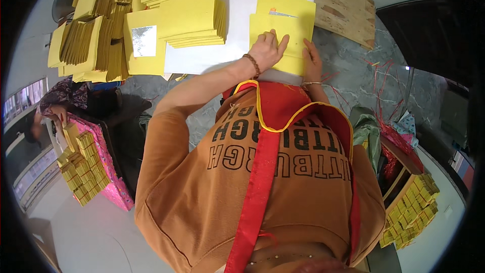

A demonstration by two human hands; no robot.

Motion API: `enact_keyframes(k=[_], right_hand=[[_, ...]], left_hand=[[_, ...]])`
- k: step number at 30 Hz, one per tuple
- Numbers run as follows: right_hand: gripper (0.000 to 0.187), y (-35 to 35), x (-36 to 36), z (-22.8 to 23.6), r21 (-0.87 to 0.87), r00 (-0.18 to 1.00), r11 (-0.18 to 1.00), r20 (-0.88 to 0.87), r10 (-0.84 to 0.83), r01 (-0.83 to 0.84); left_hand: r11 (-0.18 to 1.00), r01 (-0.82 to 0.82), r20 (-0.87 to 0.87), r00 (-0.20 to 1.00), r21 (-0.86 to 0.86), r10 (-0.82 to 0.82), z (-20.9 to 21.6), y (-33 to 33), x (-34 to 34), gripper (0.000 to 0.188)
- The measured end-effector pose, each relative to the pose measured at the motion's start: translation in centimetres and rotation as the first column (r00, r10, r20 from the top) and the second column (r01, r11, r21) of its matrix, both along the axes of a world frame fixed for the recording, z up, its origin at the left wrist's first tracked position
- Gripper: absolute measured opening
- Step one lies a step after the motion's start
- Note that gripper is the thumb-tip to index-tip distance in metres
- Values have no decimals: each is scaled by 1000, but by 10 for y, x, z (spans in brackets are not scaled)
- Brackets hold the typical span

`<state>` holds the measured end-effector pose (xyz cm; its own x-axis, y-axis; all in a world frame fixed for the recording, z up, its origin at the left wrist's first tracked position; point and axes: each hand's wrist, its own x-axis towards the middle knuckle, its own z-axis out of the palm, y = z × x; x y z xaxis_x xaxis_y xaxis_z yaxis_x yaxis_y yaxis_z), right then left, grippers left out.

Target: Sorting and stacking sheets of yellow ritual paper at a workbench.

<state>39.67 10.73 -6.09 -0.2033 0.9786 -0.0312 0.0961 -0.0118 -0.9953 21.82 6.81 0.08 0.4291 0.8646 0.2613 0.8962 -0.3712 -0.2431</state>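
Note:
Yellow paper sheets (290, 5) lie at the near edge of the white tabletop. The upper one is folded over toward me, and a silver patch with a bit of orange peeks out above the fold. My left hand (269, 51), with a beaded bracelet on its wrist, presses on the folded yellow paper (273, 24) with its fingers spread. Along the paper's right edge rests my right hand (312, 61), fingers stretched out and touching the side. To the left sits a stack of folded yellow paper (192, 17), beside a yellow sheet (146, 63) with a silver square.
More yellow paper bundles (93, 40) are piled on the table's left. A wooden board (346, 12) sits past its right side. Tied yellow bundles (411, 212) fill a box at lower right. At far left, another person's hand (59, 114) is by a pink box (113, 182) with similar bundles.

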Motion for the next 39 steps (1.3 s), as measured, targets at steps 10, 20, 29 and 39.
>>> enact_keyframes(k=[10, 20, 29, 39], right_hand=[[42, 2, -10, 39, 301, 966, 937, 130, -225, 178], [36, -3, -5, 31, 341, 884, 937, 457, -97, -73], [26, -5, -3, 31, 319, 874, 932, 486, -5, -172], [27, 1, 2, 28, 329, 890, 927, 456, 10, -179]], left_hand=[[980, -103, 462, 870, -168, 171, 101, 3, -40, 36], [923, -365, 169, 924, 118, 343, 89, -50, -193, 48], [888, -443, 166, 873, -122, 458, 32, -65, -199, 50], [866, -485, 175, 848, -122, 500, 10, -73, -193, 65]])
